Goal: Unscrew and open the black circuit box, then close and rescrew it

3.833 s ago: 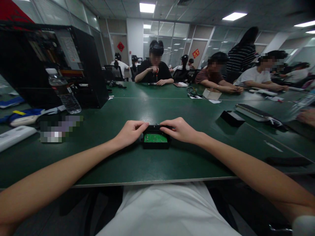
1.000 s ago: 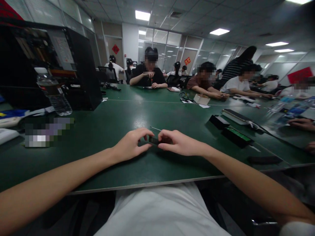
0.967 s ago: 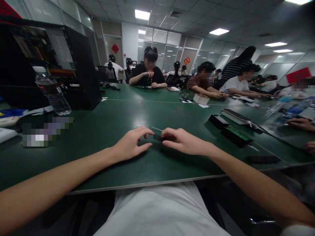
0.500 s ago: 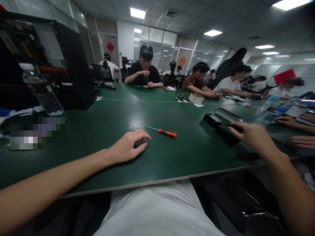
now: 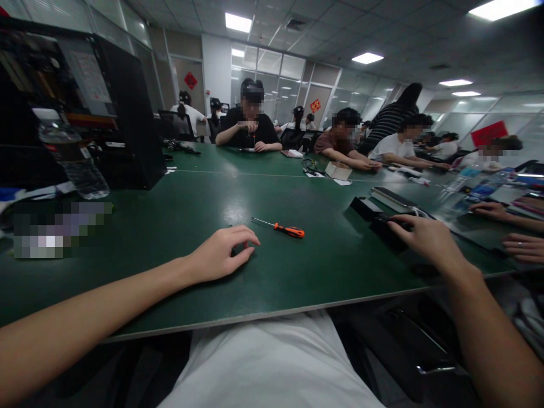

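My left hand [image 5: 225,252] rests on the green tabletop [image 5: 276,277], its fingers loosely curved, thumb and fingertips apart, holding nothing. Just beyond its fingertips lies a screwdriver [image 5: 289,230] with an orange and black handle, its thin shaft pointing left. On the right, my right hand [image 5: 425,238] is over a dark box-like object [image 5: 365,208]. Its thumb and fingers close together around something small and dark at the box's edge, which I cannot make out. Behind this hand lies a flat pale-sided item with a dark top [image 5: 393,199].
A computer case [image 5: 123,113] with an exposed side stands at the left, beside a water bottle [image 5: 72,153]. A small open carton [image 5: 339,170] and cables [image 5: 312,166] lie farther back. Another person's hands [image 5: 493,211] rest at the right edge. Several people sit around the table.
My right hand has shifted slightly left and lower over the dark box, and the green piece seen by its fingertips no longer shows. My left hand and the screwdriver stay put.
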`<state>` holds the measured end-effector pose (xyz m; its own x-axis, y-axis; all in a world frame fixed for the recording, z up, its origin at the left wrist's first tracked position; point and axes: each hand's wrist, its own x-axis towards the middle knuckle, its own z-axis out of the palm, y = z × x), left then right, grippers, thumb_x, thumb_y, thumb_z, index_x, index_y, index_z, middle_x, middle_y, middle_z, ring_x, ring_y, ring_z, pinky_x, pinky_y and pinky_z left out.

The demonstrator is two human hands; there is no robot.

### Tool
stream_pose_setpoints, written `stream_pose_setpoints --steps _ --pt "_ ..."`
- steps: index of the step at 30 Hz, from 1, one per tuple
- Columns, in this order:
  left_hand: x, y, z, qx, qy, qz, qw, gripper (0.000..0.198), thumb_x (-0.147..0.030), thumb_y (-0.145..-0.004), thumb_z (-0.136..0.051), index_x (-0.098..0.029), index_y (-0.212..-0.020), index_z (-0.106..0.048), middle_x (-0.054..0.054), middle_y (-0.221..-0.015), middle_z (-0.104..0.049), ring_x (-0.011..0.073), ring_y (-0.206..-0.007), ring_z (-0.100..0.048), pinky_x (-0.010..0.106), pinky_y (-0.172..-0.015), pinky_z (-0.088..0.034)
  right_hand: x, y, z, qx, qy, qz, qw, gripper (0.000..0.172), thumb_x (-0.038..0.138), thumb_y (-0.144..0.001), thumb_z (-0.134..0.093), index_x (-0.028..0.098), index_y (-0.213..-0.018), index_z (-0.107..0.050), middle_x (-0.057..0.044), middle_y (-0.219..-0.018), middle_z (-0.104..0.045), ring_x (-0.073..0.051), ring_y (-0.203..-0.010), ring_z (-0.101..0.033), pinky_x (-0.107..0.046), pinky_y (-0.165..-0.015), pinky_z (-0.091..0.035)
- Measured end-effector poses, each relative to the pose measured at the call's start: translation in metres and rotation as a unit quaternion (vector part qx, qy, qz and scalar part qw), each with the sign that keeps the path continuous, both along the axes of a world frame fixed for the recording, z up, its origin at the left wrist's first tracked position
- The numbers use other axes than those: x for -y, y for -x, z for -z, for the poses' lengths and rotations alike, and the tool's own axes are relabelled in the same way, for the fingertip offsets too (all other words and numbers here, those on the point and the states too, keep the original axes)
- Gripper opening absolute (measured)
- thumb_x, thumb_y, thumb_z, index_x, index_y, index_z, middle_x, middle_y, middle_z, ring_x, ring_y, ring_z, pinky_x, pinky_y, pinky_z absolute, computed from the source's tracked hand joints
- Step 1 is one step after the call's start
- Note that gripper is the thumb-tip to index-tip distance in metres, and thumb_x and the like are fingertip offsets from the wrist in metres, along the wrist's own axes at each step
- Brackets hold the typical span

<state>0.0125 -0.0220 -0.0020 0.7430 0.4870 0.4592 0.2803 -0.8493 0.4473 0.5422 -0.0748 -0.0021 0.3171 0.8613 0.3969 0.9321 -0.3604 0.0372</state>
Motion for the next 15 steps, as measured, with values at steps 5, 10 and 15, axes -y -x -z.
stream_pose_setpoints --steps 5,10,15 --pt "0.000 0.000 0.000 -0.003 0.002 -0.005 1.000 0.018 -0.019 -0.095 -0.056 -0.017 -0.106 -0.070 0.007 -0.109 -0.070 0.0151 -0.088 -0.067 0.028 -0.082 -0.053 0.001 -0.002 -0.001 -0.004 0.015 0.002 1.000 0.051 0.055 -0.089 -0.050 0.023 -0.119 -0.076 -0.012 -0.100 -0.076 -0.031 -0.088 -0.070 -0.037 -0.072 -0.049" --pt "0.000 -0.001 0.000 -0.005 0.004 -0.010 1.000 0.016 -0.022 -0.096 -0.056 -0.017 -0.103 -0.070 0.007 -0.102 -0.072 0.0163 -0.088 -0.066 0.029 -0.081 -0.052 0.000 -0.007 -0.001 -0.006 0.031 0.005 1.000 0.052 0.055 -0.090 -0.048 0.023 -0.121 -0.076 -0.013 -0.098 -0.076 -0.033 -0.089 -0.069 -0.039 -0.073 -0.049" --pt "0.000 -0.001 0.000 -0.012 0.009 -0.017 1.000 0.017 -0.023 -0.096 -0.057 -0.017 -0.103 -0.071 0.006 -0.098 -0.073 0.0154 -0.084 -0.066 0.027 -0.077 -0.052 -0.003 -0.015 0.000 -0.014 0.041 -0.012 0.999 0.051 0.056 -0.089 -0.050 0.022 -0.118 -0.077 -0.014 -0.097 -0.076 -0.033 -0.087 -0.069 -0.039 -0.073 -0.049"
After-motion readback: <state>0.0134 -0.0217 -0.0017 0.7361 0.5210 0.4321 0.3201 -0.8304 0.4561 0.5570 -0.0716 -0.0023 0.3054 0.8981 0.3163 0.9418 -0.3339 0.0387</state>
